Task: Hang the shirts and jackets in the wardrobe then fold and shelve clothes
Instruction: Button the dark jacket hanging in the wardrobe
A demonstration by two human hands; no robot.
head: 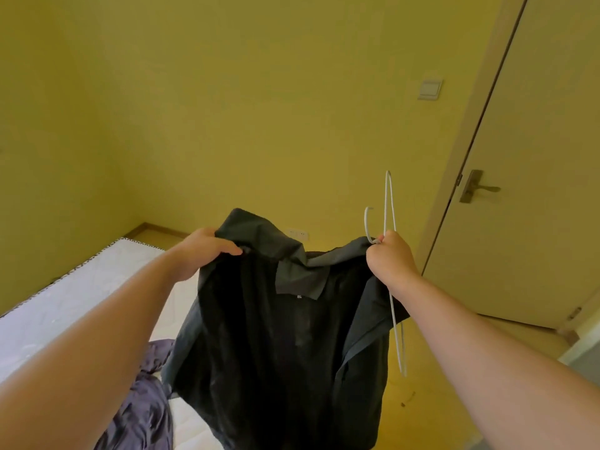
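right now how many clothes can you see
2: a dark grey jacket held up at centre, a crumpled purple garment on the white mattress; others may be hidden.

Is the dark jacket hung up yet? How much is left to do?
Nothing looks finished here. In hand: the left hand and right hand hold up the dark jacket by its shoulders. The right hand also grips a white wire hanger, which is not inside the jacket yet. Left: slip the hanger in and hang it up; no wardrobe is in view. A purple garment lies crumpled on the mattress.
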